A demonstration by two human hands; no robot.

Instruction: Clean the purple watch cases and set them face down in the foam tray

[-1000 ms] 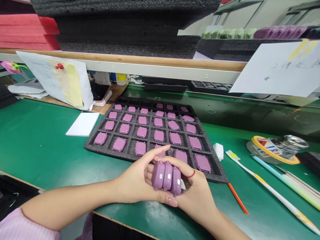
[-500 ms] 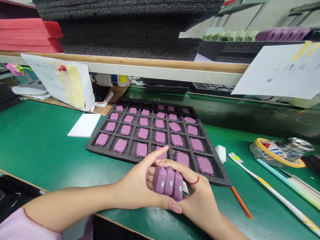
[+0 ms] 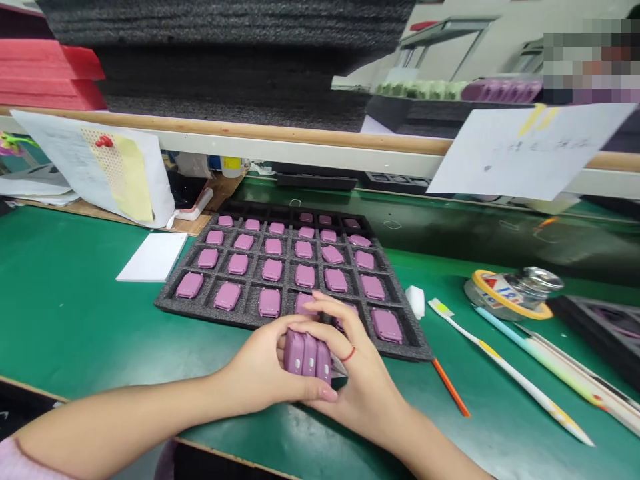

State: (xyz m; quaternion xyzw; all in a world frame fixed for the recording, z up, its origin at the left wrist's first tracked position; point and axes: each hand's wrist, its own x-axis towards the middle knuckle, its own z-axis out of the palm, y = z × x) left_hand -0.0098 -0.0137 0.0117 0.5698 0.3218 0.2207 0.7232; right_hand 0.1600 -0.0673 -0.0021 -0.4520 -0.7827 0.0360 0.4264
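Note:
Three purple watch cases [image 3: 309,357] stand side by side in a row between my two hands, small pale openings in their edges facing me. My left hand [image 3: 255,365] is closed round them, thumb along the bottom. From the other side my right hand [image 3: 367,383] wraps over the top and far end of the same row. A whitish pointed scrap [image 3: 339,368], cloth or paper, shows beside the right palm. Just behind the hands lies a black foam tray [image 3: 245,316], its compartments holding many similar purple cases [image 3: 270,302]; my fingers hide part of its front row.
Right of the tray lie a white block [image 3: 415,301], a toothbrush [image 3: 510,367], an orange stick [image 3: 451,388], pens [image 3: 545,357] and a glass bottle [image 3: 515,293]. A white pad [image 3: 153,257] is at the left. A shelf [image 3: 280,148] with stacked foam crosses above.
The view has shifted slightly right. My right fingers have lifted and curled over the top of the watch cases, which are still held between both hands.

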